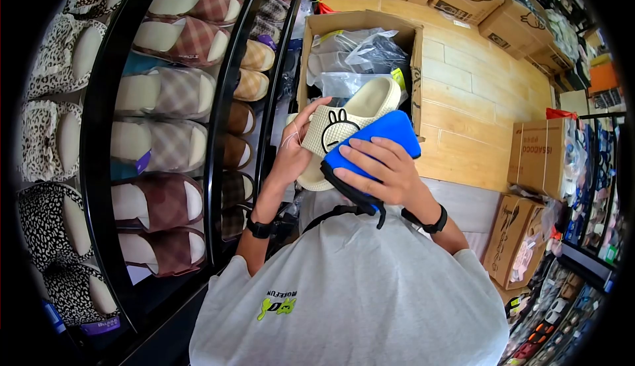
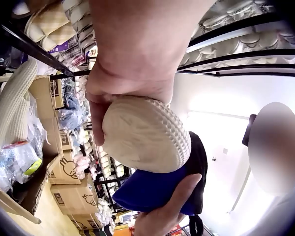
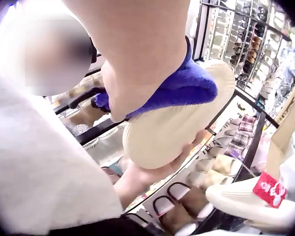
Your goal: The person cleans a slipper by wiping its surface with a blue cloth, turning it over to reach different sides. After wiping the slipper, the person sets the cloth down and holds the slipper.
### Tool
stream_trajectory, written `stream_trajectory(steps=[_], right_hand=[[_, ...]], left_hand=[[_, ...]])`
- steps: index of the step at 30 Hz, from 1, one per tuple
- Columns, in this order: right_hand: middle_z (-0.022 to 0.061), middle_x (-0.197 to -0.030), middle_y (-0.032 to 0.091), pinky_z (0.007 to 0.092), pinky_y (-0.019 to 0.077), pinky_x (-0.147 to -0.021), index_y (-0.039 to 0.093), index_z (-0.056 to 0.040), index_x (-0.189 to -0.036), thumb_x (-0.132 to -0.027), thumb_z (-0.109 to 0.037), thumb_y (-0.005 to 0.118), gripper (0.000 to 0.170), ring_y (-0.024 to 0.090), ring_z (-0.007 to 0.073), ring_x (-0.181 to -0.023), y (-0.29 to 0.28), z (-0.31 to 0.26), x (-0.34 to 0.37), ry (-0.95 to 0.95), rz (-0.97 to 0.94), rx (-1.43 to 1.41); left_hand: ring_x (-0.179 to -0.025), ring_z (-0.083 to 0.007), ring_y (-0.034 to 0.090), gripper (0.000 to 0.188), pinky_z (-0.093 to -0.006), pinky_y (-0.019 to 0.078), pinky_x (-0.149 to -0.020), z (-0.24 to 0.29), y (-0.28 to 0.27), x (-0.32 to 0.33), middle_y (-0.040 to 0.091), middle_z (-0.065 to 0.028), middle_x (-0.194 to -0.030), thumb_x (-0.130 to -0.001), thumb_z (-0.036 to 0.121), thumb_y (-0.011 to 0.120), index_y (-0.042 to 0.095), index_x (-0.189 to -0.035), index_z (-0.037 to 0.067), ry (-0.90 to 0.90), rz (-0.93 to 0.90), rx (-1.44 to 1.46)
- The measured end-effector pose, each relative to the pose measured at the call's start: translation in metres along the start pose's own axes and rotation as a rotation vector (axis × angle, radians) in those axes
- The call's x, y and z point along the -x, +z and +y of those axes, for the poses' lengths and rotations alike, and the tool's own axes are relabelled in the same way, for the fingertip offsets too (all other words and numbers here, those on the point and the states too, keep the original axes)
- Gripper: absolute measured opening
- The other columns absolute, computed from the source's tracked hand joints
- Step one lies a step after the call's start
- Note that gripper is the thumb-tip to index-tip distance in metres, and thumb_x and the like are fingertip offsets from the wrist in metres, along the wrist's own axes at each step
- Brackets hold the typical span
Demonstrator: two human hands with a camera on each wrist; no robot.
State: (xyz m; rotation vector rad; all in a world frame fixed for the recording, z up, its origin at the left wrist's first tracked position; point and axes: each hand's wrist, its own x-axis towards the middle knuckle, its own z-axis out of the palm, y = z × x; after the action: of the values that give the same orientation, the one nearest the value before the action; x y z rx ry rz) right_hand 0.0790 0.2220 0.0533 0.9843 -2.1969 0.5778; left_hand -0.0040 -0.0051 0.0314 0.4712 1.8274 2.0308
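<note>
My left hand point(image 1: 294, 144) grips a cream slide slipper point(image 1: 331, 124) by its side, over the cardboard box. The slipper's textured strap carries a black-outlined rabbit face. In my right hand point(image 1: 377, 167) is a folded blue plush cloth point(image 1: 397, 131) with a black edge and a hanging loop. My right fingers spread over the cloth, and its thumb point(image 2: 182, 194) clasps it from the other side. The blue cloth lies against the slipper and overlaps part of it. The right wrist view shows the slipper's pale sole point(image 3: 162, 135) beside the cloth.
Racks of plaid slippers point(image 1: 162, 154) stand close on my left. An open cardboard box point(image 1: 417, 55) with plastic-wrapped goods lies ahead. Another cream slipper point(image 3: 236, 199) with a red tag is near the box. More cartons point(image 1: 539, 154) and shoe shelves line the right, beyond wooden flooring point(image 1: 456, 114).
</note>
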Motion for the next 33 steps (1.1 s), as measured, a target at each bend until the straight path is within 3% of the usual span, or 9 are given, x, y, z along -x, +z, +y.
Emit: stream_trajectory(steps=[6,12,14,18,20,23,26,28,33], right_hand=[[0.0128,-0.142,0.069,0.0498,0.0503,-0.107,0.074,-0.014,-0.137,-0.085,-0.035,0.082,0.056,0.065,0.0337,-0.129,-0.002,0.02,-0.011,0.307,0.08,-0.035],[0.0099,-0.139,0.071,0.0437,0.0524,-0.108,0.072,-0.0163,-0.136,-0.092,-0.021,0.069,0.044,0.068,0.0272,-0.127,0.002,-0.006,-0.012,-0.065,-0.053,-0.056],[0.0096,-0.141,0.07,0.0443,0.0515,-0.11,0.071,-0.017,-0.138,-0.092,-0.021,0.069,0.046,0.068,0.0269,-0.129,0.002,0.0,-0.005,-0.082,-0.069,-0.064],[0.0109,-0.144,0.068,0.0516,0.0496,-0.109,0.072,-0.0166,-0.138,-0.088,-0.03,0.079,0.052,0.065,0.0347,-0.131,0.001,0.022,-0.003,0.27,0.072,-0.109],[0.012,-0.143,0.069,0.0517,0.05,-0.108,0.073,-0.0149,-0.137,-0.086,-0.032,0.083,0.055,0.065,0.0347,-0.131,0.001,0.022,-0.006,0.279,0.097,-0.053],[0.0121,-0.141,0.069,0.0486,0.0524,-0.106,0.073,-0.0143,-0.135,-0.089,-0.029,0.078,0.048,0.067,0.0335,-0.127,-0.001,0.005,-0.014,0.176,0.079,-0.104],[0.0086,-0.139,0.07,0.042,0.0522,-0.109,0.073,-0.0169,-0.135,-0.096,-0.018,0.063,0.04,0.067,0.0269,-0.129,-0.001,-0.009,-0.012,-0.093,-0.055,-0.052],[0.0072,-0.143,0.069,0.0393,0.0506,-0.112,0.071,-0.0172,-0.138,-0.096,-0.016,0.064,0.043,0.066,0.0242,-0.132,0.003,-0.008,-0.005,-0.13,-0.069,-0.051],[0.0088,-0.146,0.067,0.0485,0.0489,-0.112,0.071,-0.0215,-0.139,-0.094,-0.019,0.069,0.045,0.065,0.0301,-0.133,-0.004,0.016,0.001,0.198,0.015,-0.1]], left_hand=[[-0.118,-0.0124,0.068,0.078,-0.0289,0.054,-0.105,0.006,-0.002,0.005,0.072,-0.0104,-0.128,-0.085,-0.023,0.049,0.047,-0.159,0.001,-0.048,-0.014,0.077],[-0.12,-0.0131,0.068,0.069,-0.0284,0.0506,-0.107,0.0,0.0,0.002,0.071,-0.0107,-0.134,-0.092,-0.017,0.057,0.049,-0.157,0.002,-0.023,0.009,0.026],[-0.122,-0.0137,0.067,0.071,-0.0284,0.0506,-0.107,-0.003,-0.001,0.003,0.07,-0.0107,-0.136,-0.091,-0.017,0.058,0.049,-0.158,0.003,-0.042,0.018,0.002],[-0.126,-0.0159,0.066,0.08,-0.0301,0.0502,-0.111,-0.001,-0.002,0.007,0.068,-0.0121,-0.141,-0.082,-0.023,0.047,0.048,-0.159,0.002,-0.048,-0.004,0.09],[-0.128,-0.0165,0.065,0.082,-0.0309,0.0495,-0.113,0.0,0.001,0.007,0.067,-0.0127,-0.142,-0.08,-0.024,0.046,0.048,-0.158,0.001,-0.044,-0.009,0.114],[-0.129,-0.017,0.065,0.077,-0.0307,0.0483,-0.113,-0.007,0.003,0.001,0.067,-0.0122,-0.142,-0.084,-0.022,0.047,0.048,-0.158,0.0,0.065,0.024,-0.01],[-0.128,-0.0165,0.065,0.072,-0.03,0.0478,-0.112,-0.004,0.008,-0.002,0.068,-0.0125,-0.141,-0.088,-0.021,0.047,0.048,-0.157,0.0,0.036,0.065,-0.032],[-0.127,-0.0151,0.065,0.071,-0.0295,0.0479,-0.111,-0.004,0.008,-0.001,0.069,-0.0127,-0.14,-0.09,-0.02,0.047,0.048,-0.158,0.0,0.024,0.061,-0.043],[-0.125,-0.0146,0.066,0.074,-0.0298,0.0485,-0.111,-0.002,0.005,0.005,0.069,-0.0117,-0.137,-0.088,-0.022,0.045,0.048,-0.158,0.0,0.072,0.031,-0.018]])
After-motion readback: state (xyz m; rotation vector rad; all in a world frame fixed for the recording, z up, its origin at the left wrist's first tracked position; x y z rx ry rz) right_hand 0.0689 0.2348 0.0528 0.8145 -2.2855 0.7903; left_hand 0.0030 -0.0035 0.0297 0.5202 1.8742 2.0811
